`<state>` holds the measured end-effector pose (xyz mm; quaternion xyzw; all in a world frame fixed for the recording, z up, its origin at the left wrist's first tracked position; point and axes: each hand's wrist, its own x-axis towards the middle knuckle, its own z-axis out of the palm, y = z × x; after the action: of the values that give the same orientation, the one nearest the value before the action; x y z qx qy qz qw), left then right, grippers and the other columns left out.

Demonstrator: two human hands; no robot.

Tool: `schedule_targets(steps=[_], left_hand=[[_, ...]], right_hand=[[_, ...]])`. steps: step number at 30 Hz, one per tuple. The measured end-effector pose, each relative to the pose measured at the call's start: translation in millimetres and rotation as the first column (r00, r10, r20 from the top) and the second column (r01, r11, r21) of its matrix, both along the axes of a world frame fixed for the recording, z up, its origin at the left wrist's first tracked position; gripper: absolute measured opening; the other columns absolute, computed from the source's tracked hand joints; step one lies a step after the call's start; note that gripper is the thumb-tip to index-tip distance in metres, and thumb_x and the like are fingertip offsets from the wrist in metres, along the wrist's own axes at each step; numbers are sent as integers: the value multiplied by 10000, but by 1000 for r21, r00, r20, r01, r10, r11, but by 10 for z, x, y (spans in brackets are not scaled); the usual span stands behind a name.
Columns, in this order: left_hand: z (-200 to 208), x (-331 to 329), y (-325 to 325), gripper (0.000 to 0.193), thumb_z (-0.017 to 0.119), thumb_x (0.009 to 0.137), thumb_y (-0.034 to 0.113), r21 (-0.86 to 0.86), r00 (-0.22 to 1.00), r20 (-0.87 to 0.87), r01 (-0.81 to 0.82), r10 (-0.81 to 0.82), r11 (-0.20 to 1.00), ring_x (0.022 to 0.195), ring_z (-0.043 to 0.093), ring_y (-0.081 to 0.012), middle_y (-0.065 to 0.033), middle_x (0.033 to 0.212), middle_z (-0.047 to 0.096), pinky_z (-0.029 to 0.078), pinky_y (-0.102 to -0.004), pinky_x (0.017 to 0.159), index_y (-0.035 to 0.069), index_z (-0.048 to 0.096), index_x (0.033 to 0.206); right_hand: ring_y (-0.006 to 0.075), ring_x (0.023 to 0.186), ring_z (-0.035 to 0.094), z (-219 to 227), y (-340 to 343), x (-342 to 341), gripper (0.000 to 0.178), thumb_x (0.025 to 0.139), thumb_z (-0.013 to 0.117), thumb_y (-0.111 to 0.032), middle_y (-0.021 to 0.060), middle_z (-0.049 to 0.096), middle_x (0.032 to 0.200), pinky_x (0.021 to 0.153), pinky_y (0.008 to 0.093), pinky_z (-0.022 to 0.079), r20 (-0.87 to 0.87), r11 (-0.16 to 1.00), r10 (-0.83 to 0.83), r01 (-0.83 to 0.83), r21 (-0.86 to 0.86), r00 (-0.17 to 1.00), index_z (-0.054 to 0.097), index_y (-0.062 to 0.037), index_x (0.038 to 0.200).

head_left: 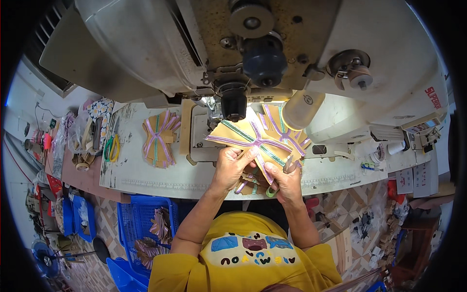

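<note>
Both of my hands are in front of the sewing machine (pixel 233 95), over the table's front part. My left hand (pixel 231 167) pinches the lower edge of a tan fabric piece (pixel 243 134) with purple and green trim strips crossing at its middle. My right hand (pixel 287 184) grips small scissors (pixel 271 191) with a green handle; a blade shows near the piece's right side, and the thumb presses on a purple strip. Behind it on the right lie similar trimmed pieces (pixel 280 121). More trimmed scraps (pixel 250 185) show below my hands, partly hidden.
A stack of trimmed pieces (pixel 156 138) lies left of the machine bed, and yellow-green scissors (pixel 114 148) farther left. The white table (pixel 136 182) has a ruler strip along its front edge. Below left stands a blue basket (pixel 129 228) with fabric pieces. Spools (pixel 395 147) are on the right.
</note>
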<state>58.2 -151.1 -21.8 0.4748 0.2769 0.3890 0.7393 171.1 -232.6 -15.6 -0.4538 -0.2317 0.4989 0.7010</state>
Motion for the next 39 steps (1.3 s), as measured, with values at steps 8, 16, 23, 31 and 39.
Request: schedule_targets(steps=[8,16,23,31,39], left_hand=[[44,59,-33,73,550,781,67,-67,998,49,34,-31,997,543,527,-70,-52,681,582,444,-175,506,-1,557,805],[33,72,-14,111,555,774,57,-36,994,27,105,-104,994,597,527,-65,-48,730,583,447,-181,560,-14,548,859],[165,70,-30,259,559,754,9,-12,987,-27,156,-156,988,723,544,-78,-67,856,574,455,-197,652,-35,488,999],[262,92,23,257,543,764,4,110,972,-78,230,-222,967,787,534,-79,-81,920,553,451,-198,681,-41,469,1006],[332,118,140,223,558,764,29,175,944,-140,322,-300,930,733,539,-68,-64,858,566,448,-180,641,-28,494,970]], right_hand=[[17,448,444,-68,-85,-20,199,728,581,4,42,586,751,331,137,308,30,995,-80,78,66,996,532,5,922],[64,667,551,-58,-120,-21,233,726,582,12,67,592,868,528,153,436,83,991,-114,108,80,990,521,8,951],[20,497,477,-133,-136,-27,254,724,581,5,30,567,800,330,138,320,53,988,-147,144,53,988,498,-24,962],[4,476,449,-73,-112,52,235,738,561,-34,18,552,765,319,125,288,-60,958,-265,270,100,962,483,-30,960],[2,452,436,-22,-67,192,188,742,576,-41,21,561,696,330,126,301,24,948,-315,314,53,949,534,4,919]])
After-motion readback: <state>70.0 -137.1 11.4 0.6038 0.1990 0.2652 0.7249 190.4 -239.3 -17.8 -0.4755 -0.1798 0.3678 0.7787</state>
